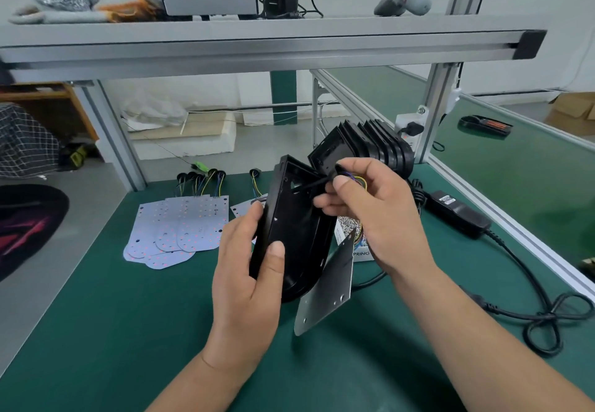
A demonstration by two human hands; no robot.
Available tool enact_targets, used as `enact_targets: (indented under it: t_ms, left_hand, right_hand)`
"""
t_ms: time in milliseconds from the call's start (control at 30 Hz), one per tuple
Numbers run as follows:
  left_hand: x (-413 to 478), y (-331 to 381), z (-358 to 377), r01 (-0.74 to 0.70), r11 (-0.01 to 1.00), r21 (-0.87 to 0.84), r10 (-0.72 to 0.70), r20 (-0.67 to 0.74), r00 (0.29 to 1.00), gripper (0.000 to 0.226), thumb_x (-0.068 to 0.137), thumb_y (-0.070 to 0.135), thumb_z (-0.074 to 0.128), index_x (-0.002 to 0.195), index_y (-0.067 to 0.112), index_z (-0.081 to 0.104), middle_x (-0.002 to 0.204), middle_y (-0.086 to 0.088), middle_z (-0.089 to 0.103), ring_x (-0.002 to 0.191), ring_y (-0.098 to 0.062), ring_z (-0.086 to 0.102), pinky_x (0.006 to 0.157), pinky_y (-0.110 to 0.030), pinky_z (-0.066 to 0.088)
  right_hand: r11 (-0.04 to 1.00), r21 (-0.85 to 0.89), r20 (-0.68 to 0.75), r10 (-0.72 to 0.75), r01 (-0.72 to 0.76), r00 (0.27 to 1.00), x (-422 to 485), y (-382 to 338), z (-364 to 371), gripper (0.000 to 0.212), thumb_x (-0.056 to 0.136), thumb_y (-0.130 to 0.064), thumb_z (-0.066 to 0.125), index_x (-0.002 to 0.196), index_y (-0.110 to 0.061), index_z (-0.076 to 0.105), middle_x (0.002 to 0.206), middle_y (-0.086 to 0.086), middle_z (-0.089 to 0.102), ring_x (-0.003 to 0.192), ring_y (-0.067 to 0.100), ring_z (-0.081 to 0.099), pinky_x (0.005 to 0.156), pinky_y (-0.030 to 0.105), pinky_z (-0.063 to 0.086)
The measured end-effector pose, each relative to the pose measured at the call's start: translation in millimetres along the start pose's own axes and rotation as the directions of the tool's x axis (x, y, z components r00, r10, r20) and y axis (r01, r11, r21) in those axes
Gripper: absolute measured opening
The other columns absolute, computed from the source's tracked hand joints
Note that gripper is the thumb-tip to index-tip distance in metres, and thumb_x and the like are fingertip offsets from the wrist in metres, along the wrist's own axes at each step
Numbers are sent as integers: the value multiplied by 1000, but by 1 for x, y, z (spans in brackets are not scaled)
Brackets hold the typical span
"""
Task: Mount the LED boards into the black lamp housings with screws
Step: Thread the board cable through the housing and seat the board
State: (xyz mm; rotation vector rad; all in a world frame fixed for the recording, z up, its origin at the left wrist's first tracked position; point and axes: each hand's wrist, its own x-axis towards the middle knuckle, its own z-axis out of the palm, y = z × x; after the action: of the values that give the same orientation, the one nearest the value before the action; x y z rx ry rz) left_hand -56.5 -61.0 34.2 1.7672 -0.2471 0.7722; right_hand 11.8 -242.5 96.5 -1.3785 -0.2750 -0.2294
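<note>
Lamp housing (296, 234) is held tilted on edge by the left hand (248, 270), fingers curled round its rim, open side facing the right hand (370, 209), likely to expose the wiring hole. That hand pinches a black cable (309, 185) there, an LED board (328, 286) dangling below its wrist. Spare boards (180, 228) lie beyond the left hand.

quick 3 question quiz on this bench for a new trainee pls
1. True or false: the left hand grips a black lamp housing.
2. Where does the pile of LED boards lie? A) on the upper shelf B) on the green mat, left of the held housing C) on the floor
3. Fill in: the right hand pinches a black cable with coloured ____ at its end.
Key: 1 true; 2 B; 3 wires.
</note>
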Motion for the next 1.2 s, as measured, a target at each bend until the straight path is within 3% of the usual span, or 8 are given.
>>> enact_targets:
  t_ms: [133,300,467,567,700,800,867,1200]
  left_hand:
    - [1,4,-2,126,982,-140,-113,93,989,54,97,14,58,146,37,54,138,6,62,135,-26,57,109,-32,47]
    - [2,12,0,222,948,-230,-186,167,968,51,94,14,60,137,42,55,131,13,70,125,-9,64,96,-16,51]
    - [9,13,3,212,946,-245,-176,160,971,60,94,11,59,136,53,55,133,19,69,125,-4,64,96,-14,51]
    - [8,12,4,199,945,-259,-160,164,973,58,97,15,59,142,50,54,141,13,66,134,-12,60,107,-30,52]
    - [0,10,7,236,909,-344,-196,148,969,58,93,28,66,148,38,50,149,4,60,140,-20,55,115,-49,46]
    - [-4,10,6,252,894,-371,-204,165,965,61,93,32,68,150,33,47,150,2,59,140,-23,55,116,-56,43]
    - [-3,10,6,236,900,-367,-185,168,968,62,93,32,68,151,34,46,149,4,59,140,-22,55,115,-55,44]
    - [-2,7,7,144,932,-332,-119,95,988,58,96,29,63,151,35,45,149,4,58,140,-25,54,112,-36,49]
  right_hand:
    - [992,-127,72,-21,30,997,-1,-6,1,16,101,-6,64,115,-15,65,91,9,78,82,29,80,72,30,63]
    - [955,-287,85,-58,81,995,3,-6,0,13,97,-11,70,106,-19,65,82,3,78,77,21,79,68,25,61]
    - [876,-471,152,-40,108,988,16,-14,2,20,99,-13,66,111,-28,71,86,-6,79,84,11,78,89,42,63]
    - [811,-551,237,-72,195,969,24,-29,6,24,101,-12,63,114,-31,71,94,-11,78,90,9,76,90,37,62]
    - [762,-590,294,-104,266,950,23,-40,15,19,101,-14,64,109,-32,67,82,-14,74,69,5,72,65,16,54]
    - [660,-693,280,-125,290,952,18,-36,23,10,98,-29,71,104,-30,63,75,-11,71,69,5,68,68,31,57]
    - [632,-718,271,-134,293,953,15,-35,27,10,97,-35,71,101,-28,65,74,-9,70,69,8,66,70,38,57]
    - [451,-805,329,-201,385,923,13,-35,40,17,99,-36,65,103,-20,63,75,-5,68,72,17,63,68,42,53]
